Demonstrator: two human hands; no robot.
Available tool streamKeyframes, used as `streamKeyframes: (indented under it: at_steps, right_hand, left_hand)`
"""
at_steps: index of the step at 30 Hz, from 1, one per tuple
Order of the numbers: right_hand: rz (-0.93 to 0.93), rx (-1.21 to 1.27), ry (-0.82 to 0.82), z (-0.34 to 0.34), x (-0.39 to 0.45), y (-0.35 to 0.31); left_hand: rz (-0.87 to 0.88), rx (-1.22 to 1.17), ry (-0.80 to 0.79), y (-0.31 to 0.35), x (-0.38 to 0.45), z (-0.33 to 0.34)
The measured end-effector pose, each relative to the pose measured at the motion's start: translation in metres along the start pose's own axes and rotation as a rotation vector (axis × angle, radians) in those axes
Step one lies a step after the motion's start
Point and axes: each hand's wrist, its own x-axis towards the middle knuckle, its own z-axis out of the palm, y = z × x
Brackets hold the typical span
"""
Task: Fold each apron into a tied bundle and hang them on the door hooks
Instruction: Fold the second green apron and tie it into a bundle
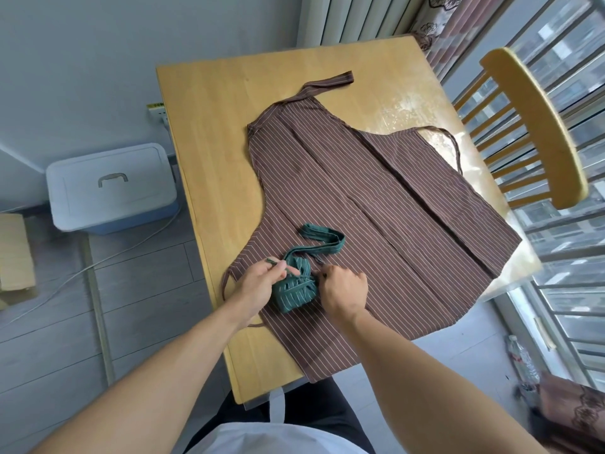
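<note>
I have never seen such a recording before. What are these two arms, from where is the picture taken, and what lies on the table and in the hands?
There is no machine here. The arms belong to a person who wears a camera on the head, so the one picture looks forward and down at their own hands.

On the wooden table a brown striped apron lies spread flat. On top of it sits a small green striped bundle, an apron already folded small, with its green strap looping out over the brown cloth.

The left hand pinches a thin green tie beside the bundle. The right hand has its fingers curled at the bundle's other side; what it grips is hidden. They seem to be tying it.

Beside the table stand a wooden chair and a plastic storage box.
</note>
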Motion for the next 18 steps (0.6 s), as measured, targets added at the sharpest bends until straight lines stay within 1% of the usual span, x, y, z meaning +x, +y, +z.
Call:
streamKeyframes:
  at_steps: [2,3,4,6,7,8,10,14,16,18]
  right_hand:
    - [0.017,0.085,-0.024,0.000,0.000,0.000]
    - [0.027,0.203,-0.025,-0.004,-0.001,0.001]
    - [0.039,0.385,-0.016,-0.008,-0.003,0.003]
    - [0.038,0.763,0.022,-0.022,-0.010,0.007]
    - [-0.014,0.849,0.043,-0.031,-0.014,0.012]
    - [-0.094,0.857,0.066,-0.038,-0.019,0.016]
    - [-0.251,0.751,0.072,-0.050,-0.026,0.019]
    - [-0.472,0.516,0.000,-0.062,-0.024,0.022]
    - [-0.596,0.437,-0.034,-0.066,-0.020,0.015]
    - [-0.697,0.380,-0.048,-0.071,-0.017,0.006]
  left_hand:
    - [0.008,0.165,-0.002,0.005,0.001,0.004]
    - [0.014,0.249,0.002,0.007,0.002,0.007]
    - [0.015,0.322,0.015,0.009,0.001,0.010]
    - [0.016,0.393,0.055,0.013,0.000,0.018]
    - [0.033,0.415,0.077,0.013,0.000,0.022]
    - [0.058,0.442,0.088,0.012,0.000,0.026]
    - [0.107,0.519,0.091,0.011,-0.001,0.029]
    - [0.157,0.576,0.087,0.007,-0.005,0.026]
    - [0.202,0.613,0.098,0.009,-0.007,0.024]
    - [0.210,0.680,0.075,0.010,-0.005,0.024]
